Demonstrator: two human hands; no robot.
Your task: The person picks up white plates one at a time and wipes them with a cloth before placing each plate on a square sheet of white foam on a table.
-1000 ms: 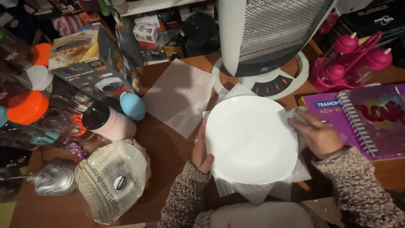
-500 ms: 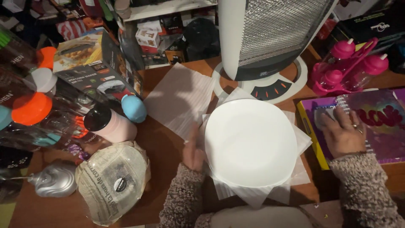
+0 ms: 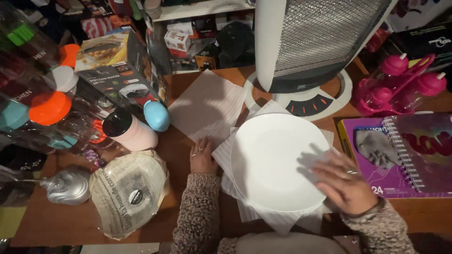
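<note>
At the middle of the wooden worktop [image 3: 197, 226] lies a round white plate [image 3: 278, 162], resting on a loose stack of white paper napkins [image 3: 263, 217] whose corners stick out all round its rim. The right hand [image 3: 346, 183] lies flat, palm down, over the plate's right edge, its fingers [image 3: 316, 162] spread slightly and stretched straight across the white surface; they are blurred, and they pinch nothing. The left hand [image 3: 202, 157] rests flat at the plate's left side, its fingers [image 3: 200, 145] held close together and pointing away from the body, their tips on the edge of a napkin and on the wood just beside the rim; it grips nothing either. Both wrists wear a speckled knit sleeve [image 3: 197, 211]. One more napkin [image 3: 207, 106] lies spread by itself beyond the left hand. Behind the plate stands a white electric heater [image 3: 310, 42] with a wire grille on a round base. To the right, a purple spiral notebook [image 3: 405, 153] lies near the right hand, with pink bottles [image 3: 400, 82] behind it. To the left lie a pale pink tumbler [image 3: 129, 131] with a black lid on its side, a blue egg-shaped thing [image 3: 156, 115], a newspaper-wrapped bundle [image 3: 128, 193] and a silvery metal piece [image 3: 68, 186].
</note>
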